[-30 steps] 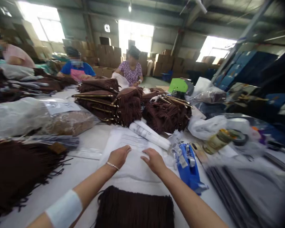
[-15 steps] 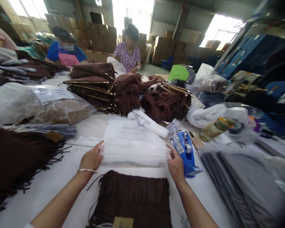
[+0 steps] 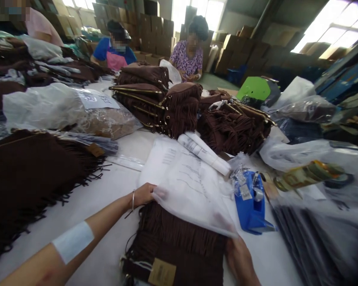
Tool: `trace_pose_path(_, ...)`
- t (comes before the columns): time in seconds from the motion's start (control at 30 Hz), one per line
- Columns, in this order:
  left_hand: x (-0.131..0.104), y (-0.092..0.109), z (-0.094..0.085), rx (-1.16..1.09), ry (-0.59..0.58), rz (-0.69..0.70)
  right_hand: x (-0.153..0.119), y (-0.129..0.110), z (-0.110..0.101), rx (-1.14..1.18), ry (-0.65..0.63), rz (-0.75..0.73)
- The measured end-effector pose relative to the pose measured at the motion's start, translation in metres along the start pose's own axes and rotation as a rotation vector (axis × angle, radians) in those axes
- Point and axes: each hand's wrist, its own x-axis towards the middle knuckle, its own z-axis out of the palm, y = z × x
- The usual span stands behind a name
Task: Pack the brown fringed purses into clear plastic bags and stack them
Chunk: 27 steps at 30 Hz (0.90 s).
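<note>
A translucent white plastic bag with printed lines spreads over the table, its near edge lifted over the fringe of a dark brown bag. My left hand pinches the plastic's near left corner. At its near right corner is my right hand, with fingers partly under the plastic, beside the brown bag's right edge. A tan tag lies on the brown bag. Rolled white plastic rests on the far part of the plastic bag.
A blue tape dispenser stands at the right, near grey folded material. Fringed brown bags are piled behind. Another brown bag lies left. Two people sit across the table, and another is at far left.
Both hands have drawn the plastic's near edge toward me, over the brown bag's fringe. My right hand is lower, and the view has turned left.
</note>
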Motion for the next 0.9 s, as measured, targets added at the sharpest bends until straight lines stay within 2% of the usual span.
trace_pose_path(0.13, -0.019, -0.013, -0.008, -0.115, 0.032, -0.039, -0.013, 0.017, 0.019, 0.116, 0.132, 0.111)
trace_pose_path(0.23, -0.032, -0.018, -0.003, -0.194, 0.083, -0.046, -0.016, 0.019, 0.027, 0.081, 0.185, 0.092)
trace_pose_path(0.33, -0.052, -0.025, 0.013, -0.264, 0.190, -0.048, -0.020, 0.018, 0.025, -0.103, 0.158, 0.055)
trace_pose_path(0.47, -0.087, -0.042, 0.035, -0.315, 0.420, -0.021, -0.027, 0.015, 0.011, -0.515, 0.190, 0.037)
trace_pose_path(0.57, -0.115, -0.054, 0.037, -0.138, 0.468, -0.057, -0.034, 0.008, 0.003, -0.698, 0.092, 0.004)
trace_pose_path(0.73, -0.156, -0.069, 0.026, 0.231, 0.360, -0.077, -0.052, -0.007, -0.012, -0.817, -0.155, 0.043)
trace_pose_path(0.83, -0.179, -0.081, 0.032, 0.300, 0.426, -0.063, -0.067, 0.002, -0.034, -0.852, -0.254, 0.132)
trace_pose_path(0.9, -0.192, -0.090, 0.043, 0.276, 0.516, -0.086, -0.078, 0.015, -0.051, -0.895, -0.201, 0.171)
